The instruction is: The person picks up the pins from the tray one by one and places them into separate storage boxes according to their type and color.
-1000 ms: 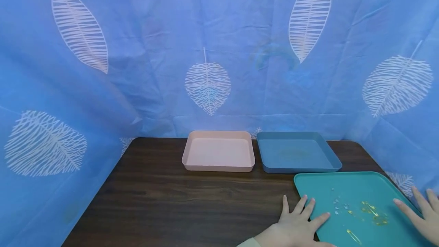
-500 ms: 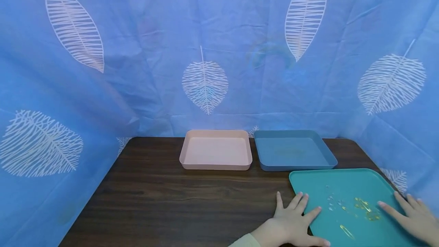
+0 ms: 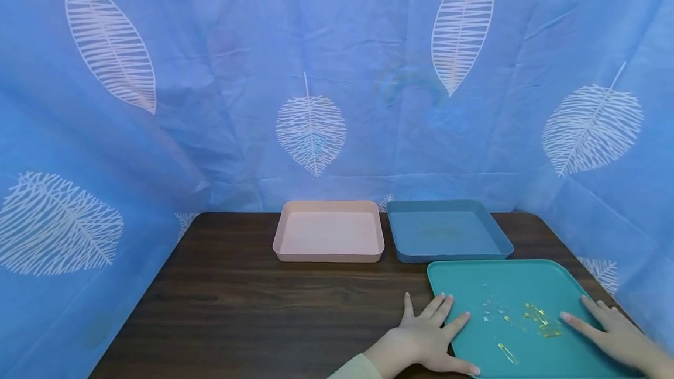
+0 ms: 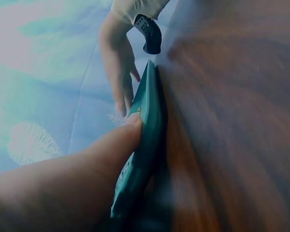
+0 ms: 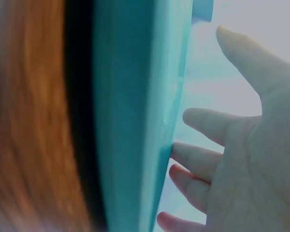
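Observation:
In the head view a teal tray (image 3: 526, 276) lies at the table's right side. Gold safety pins (image 3: 538, 314) are bunched toward its right, with a single gold safety pin (image 3: 508, 354) nearer the front. Several tiny clear or silvery pieces (image 3: 487, 310) are scattered left of the bunch. My left hand (image 3: 429, 341) rests at the tray's left rim, fingers spread; its thumb (image 4: 134, 124) lies over the rim in the left wrist view. At the opposite rim is my right hand (image 3: 613, 332), also spread, its fingertips (image 5: 179, 150) right by the tray edge in the right wrist view.
A pink tray (image 3: 329, 255) and a blue tray (image 3: 454, 257) stand side by side at the back of the dark wooden table (image 3: 253, 309). The teal tray's back edge lies close before the blue one. A blue leaf-patterned curtain (image 3: 231, 104) surrounds the table.
The teal tray has slid left across the table with its pins and small pieces, and both hands have moved left along with it. The head view has also shifted slightly.

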`<state>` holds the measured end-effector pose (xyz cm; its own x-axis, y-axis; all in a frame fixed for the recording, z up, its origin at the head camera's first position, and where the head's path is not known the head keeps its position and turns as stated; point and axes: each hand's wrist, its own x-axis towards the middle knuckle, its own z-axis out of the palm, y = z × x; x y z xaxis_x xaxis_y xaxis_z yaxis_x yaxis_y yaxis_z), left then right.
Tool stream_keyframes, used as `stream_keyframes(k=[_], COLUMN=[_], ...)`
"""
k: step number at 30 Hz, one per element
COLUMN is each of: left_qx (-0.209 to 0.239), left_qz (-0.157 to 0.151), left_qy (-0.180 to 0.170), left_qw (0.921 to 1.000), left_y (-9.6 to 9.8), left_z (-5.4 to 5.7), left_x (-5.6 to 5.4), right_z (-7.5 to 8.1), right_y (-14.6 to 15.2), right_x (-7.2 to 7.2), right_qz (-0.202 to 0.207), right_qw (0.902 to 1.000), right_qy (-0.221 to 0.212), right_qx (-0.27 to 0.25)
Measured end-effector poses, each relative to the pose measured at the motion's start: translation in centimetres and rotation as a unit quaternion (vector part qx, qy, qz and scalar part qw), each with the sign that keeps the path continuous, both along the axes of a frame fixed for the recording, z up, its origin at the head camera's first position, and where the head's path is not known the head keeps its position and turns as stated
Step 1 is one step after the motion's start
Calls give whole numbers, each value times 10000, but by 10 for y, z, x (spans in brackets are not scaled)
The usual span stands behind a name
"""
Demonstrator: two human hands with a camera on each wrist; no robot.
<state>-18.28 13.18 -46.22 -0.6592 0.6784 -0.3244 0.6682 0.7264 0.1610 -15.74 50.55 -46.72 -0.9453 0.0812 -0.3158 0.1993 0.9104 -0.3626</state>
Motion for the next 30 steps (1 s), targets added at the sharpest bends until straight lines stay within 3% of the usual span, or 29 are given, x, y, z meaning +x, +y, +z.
stream_keyframes(k=[4, 13, 26, 30], left_qx=[31, 291, 713, 836], left_qz=[-66, -238, -367, -316], left_qy=[-8, -42, -26, -69], left_qw=[10000, 9993, 9968, 9960], left_y=[-13, -52, -117, -137], left_z=[0, 3, 0, -1], left_x=[-3, -5, -9, -9], right_z=[4, 5, 2, 5], right_y=[-11, -40, -84, -100], right_x=[2, 8, 19, 23], right_qz=[-6, 446, 1264, 1478], right_qw=[9994, 9987, 9916, 9880], right_qy=[-205, -176, 257, 228], right_qx=[-271, -186, -123, -392])
